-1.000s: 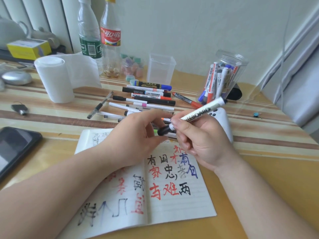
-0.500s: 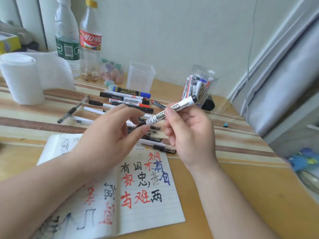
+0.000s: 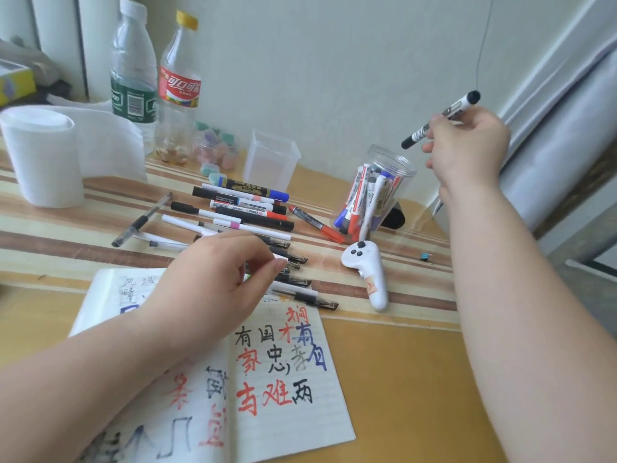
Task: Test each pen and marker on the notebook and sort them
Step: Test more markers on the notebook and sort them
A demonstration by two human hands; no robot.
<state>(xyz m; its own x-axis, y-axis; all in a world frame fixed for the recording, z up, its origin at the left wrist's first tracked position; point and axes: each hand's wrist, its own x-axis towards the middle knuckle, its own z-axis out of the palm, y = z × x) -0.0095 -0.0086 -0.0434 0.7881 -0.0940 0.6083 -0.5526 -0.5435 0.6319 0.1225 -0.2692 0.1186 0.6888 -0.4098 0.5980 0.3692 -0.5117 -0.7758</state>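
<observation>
The right hand [image 3: 467,148] is gripping a slim, cylindrical, black-capped whiteboard marker [image 3: 459,107] above the clear round plastic jar [image 3: 400,168]. The left hand [image 3: 213,279], loosely curled and relaxed, is hovering over loose pens [image 3: 247,215] left of the jar.

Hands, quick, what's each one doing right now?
Left hand: fingers curled over the loose pens; cannot tell if holding anything.
Right hand: gripping the black-capped marker.

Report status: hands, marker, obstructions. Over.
Right hand grips capped marker, up in the air near the marker jar. Left hand loosely curled over loose pens, holding nothing. Jar mouth unobstructed.
</observation>
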